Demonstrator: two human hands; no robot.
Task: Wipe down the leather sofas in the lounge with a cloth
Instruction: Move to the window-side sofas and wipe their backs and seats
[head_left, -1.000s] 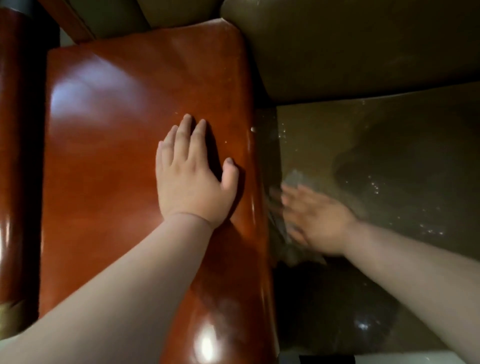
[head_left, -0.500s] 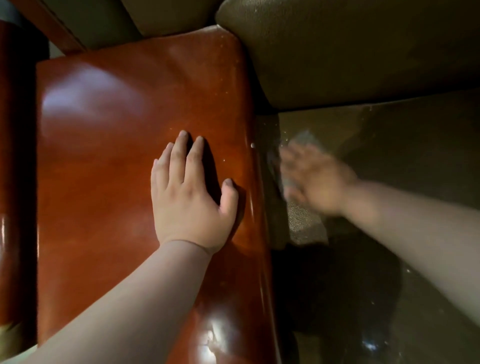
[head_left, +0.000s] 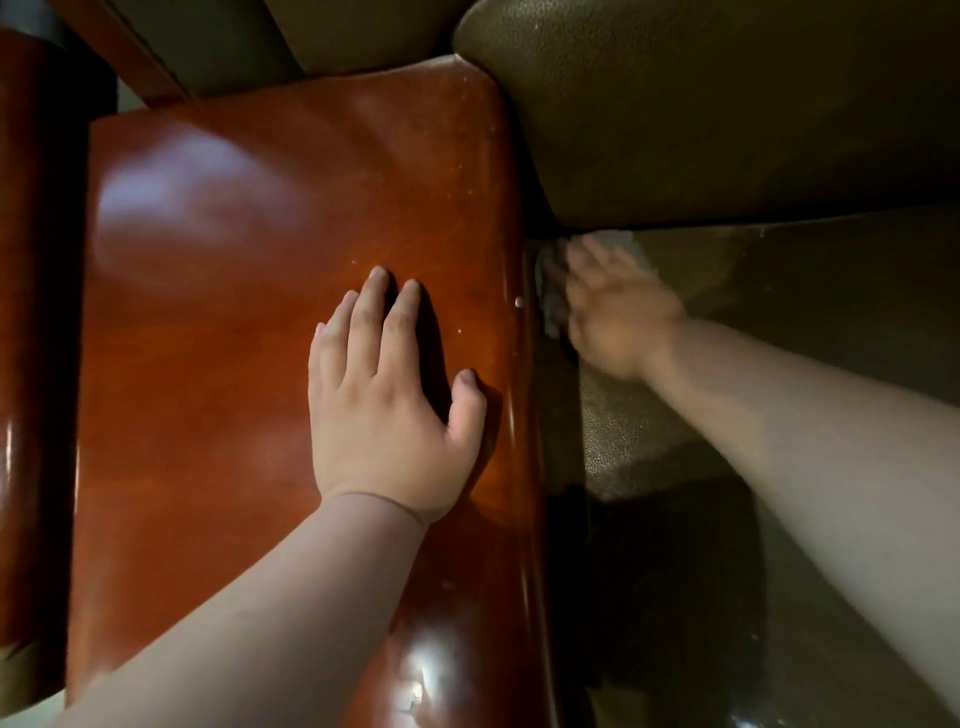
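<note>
Left hand (head_left: 387, 410) rests flat, fingers straight, on the glossy wooden armrest (head_left: 249, 270) as a brace, while the blurred right hand (head_left: 615, 317) presses a pale cloth (head_left: 550, 291) into the seat corner; its grip is unclear.

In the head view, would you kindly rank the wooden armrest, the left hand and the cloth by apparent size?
1. wooden armrest, by far the largest.
2. left hand.
3. cloth, only partly visible under the blurred right hand, so its true size is unsure.

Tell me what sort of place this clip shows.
Probably a lounge or sitting room, seen close up: a glossy wooden armrest under the left hand, olive leather sofa cushions, and the right hand wiping the seat with a cloth.
</note>
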